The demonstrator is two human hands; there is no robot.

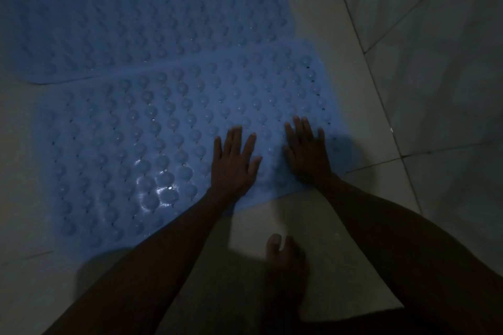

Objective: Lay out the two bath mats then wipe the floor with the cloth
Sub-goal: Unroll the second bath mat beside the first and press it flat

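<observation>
Near mat: the nearer blue bath mat lies across the middle of the frame on the pale tiled floor, bubbles up, wet sheen at its lower centre.
Far mat: the second blue mat fills the upper left; its near edge touches or just overlaps the near mat's top edge, hard to say which in this dim light.
Left hand: the left hand is pressed flat on the near mat's lower right part, fingers spread wide, gripping nothing.
Right hand: the right hand is flat beside it, close to the mat's right edge, grip likewise open and fingers apart.
Foot: a bare foot stands on the tile at bottom centre, just short of the mat.
Cloth: not in view anywhere, so the wiping has yet to begin.
Stage: both mats look laid; this reads as the final smoothing.
Risk, slide: the mat looks wet, so a forward push may skate it over the tile instead of seating it, skewing it against the far mat.
Risk, seam: an overlapped edge would leave a raised lip.
Risk, footing: leaning over on a damp-looking floor, that foot could slip.
Risk, light: the gloom could hide an unflattened corner.
</observation>
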